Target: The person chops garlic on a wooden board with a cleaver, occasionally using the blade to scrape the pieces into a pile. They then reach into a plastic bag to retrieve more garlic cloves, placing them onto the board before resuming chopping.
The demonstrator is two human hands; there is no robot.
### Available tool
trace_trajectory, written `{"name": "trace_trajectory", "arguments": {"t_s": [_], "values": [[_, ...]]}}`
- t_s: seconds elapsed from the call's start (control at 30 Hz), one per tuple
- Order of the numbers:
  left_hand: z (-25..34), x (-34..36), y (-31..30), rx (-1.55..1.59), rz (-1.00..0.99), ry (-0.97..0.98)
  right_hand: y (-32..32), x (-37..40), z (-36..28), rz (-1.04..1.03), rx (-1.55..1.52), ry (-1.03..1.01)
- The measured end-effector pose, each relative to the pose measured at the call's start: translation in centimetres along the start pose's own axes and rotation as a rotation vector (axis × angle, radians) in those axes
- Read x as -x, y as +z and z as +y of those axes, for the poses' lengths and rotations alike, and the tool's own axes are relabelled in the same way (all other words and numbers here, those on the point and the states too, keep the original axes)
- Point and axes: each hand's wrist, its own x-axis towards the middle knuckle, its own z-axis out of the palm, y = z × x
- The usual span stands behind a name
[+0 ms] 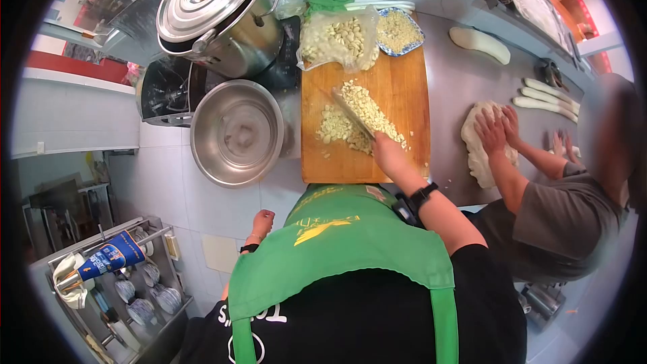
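My right hand (387, 151) is closed round the handle of a knife (353, 113), whose blade lies among chopped pale pieces (366, 109) on the wooden cutting board (416, 94). The pieces spread on both sides of the blade. My left hand (263, 221) hangs low beside my green apron, off the board, with its fingers curled; whether it holds anything is too small to tell. At the back of the board lies a clear plastic bag (340, 39) of pale cloves. Beside it stands a patterned dish (418, 41) filled with finely chopped bits.
A steel bowl (237, 133) stands left of the board, below a large lidded pot (249, 40). On the right, a co-worker's hands press dough (477, 152) on the steel counter (448, 81). Long white pieces (549, 96) lie farther right. A rack (174, 256) stands lower left.
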Motion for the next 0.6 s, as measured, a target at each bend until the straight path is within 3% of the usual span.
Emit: {"name": "trace_trajectory", "arguments": {"t_s": [0.1, 0.17, 0.2, 0.27, 0.37, 0.6], "values": [[-1.4, -1.3, 0.2, -0.182, 0.091, 0.047, 0.2, -0.9, 0.7, -0.027, 0.032, -0.065], [-4.0, -2.9, 0.3, -0.249, 0.204, 0.23, -1.7, 0.1, -2.3, -0.018, 0.001, -0.042], [-2.7, -2.2, 0.2, -0.246, 0.201, 0.231, -2.4, 0.4, -3.5, -0.003, -0.027, -0.014], [1.0, 0.8, 0.0, -0.098, 0.1, -0.058, 0.3, -0.1, -3.2, -0.026, -0.011, -0.033], [0.5, 0.9, -0.2, 0.017, 0.017, -0.082, 2.4, -1.0, -2.1, -0.038, -0.03, -0.072], [0.9, 2.0, 0.0, 0.018, 0.089, -0.133, 1.1, -0.2, -1.6, 0.002, -0.033, 0.0]]}}
